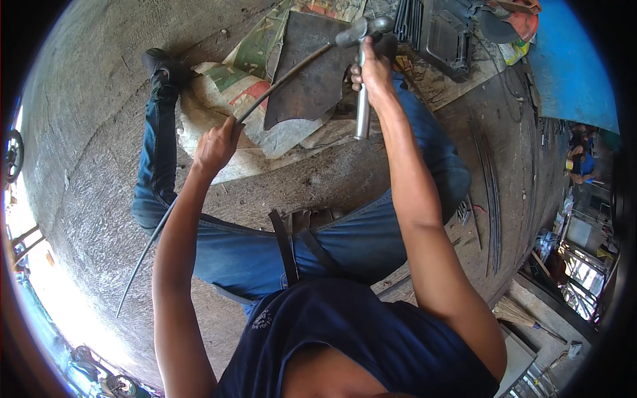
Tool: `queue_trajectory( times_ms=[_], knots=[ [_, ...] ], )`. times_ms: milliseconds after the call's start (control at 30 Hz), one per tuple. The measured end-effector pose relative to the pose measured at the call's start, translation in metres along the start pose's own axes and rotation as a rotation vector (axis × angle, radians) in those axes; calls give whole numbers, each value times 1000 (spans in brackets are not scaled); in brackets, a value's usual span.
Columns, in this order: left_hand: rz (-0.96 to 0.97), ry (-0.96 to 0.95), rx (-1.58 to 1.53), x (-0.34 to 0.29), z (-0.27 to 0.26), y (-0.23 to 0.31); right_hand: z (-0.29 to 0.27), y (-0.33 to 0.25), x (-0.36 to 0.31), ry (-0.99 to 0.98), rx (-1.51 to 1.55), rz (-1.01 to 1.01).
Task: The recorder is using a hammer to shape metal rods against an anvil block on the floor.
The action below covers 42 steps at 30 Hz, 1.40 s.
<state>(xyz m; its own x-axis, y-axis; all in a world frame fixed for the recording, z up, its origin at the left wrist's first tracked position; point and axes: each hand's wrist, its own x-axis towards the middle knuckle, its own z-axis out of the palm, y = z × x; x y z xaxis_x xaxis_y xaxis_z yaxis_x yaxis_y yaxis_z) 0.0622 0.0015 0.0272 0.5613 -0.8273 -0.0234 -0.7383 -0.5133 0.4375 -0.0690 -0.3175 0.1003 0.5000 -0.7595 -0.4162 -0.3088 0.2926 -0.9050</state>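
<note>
My left hand [217, 146] is closed around a long thin metal rod [284, 78]. The rod runs up and to the right, its far tip just left of the hammer head, while its other end trails past my left forearm toward the floor. A ball-peen hammer [363, 118] with a metal handle is gripped in my right hand [375, 76], its head at the far end. Beneath the rod lies a dark, flat metal sheet [306, 83] with a curved near edge, on top of crumpled sacking [206, 126]. What sits behind my right hand is partly hidden.
Dark rods [408, 23] lie bundled at the far side, beside a dark metal case [448, 36]. More long rods [492, 199] rest on the floor to the right. A blue sheet [574, 63] stands far right. Lower right is a broom [521, 313]. My legs are spread around the work.
</note>
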Motion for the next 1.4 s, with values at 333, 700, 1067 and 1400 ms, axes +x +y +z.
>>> queue_trajectory(
  times_ms=[333,700,1067,1400],
  knots=[
    [6,1,72,1,6,-7,8,5,26,0,-587,-251],
    [-33,43,197,-2,9,1,-15,-4,0,-115,285,169],
    [-28,66,307,-1,10,4,6,0,32,-11,-859,-375],
    [-11,85,263,-1,11,4,-31,-4,9,-253,425,262]
  ],
)
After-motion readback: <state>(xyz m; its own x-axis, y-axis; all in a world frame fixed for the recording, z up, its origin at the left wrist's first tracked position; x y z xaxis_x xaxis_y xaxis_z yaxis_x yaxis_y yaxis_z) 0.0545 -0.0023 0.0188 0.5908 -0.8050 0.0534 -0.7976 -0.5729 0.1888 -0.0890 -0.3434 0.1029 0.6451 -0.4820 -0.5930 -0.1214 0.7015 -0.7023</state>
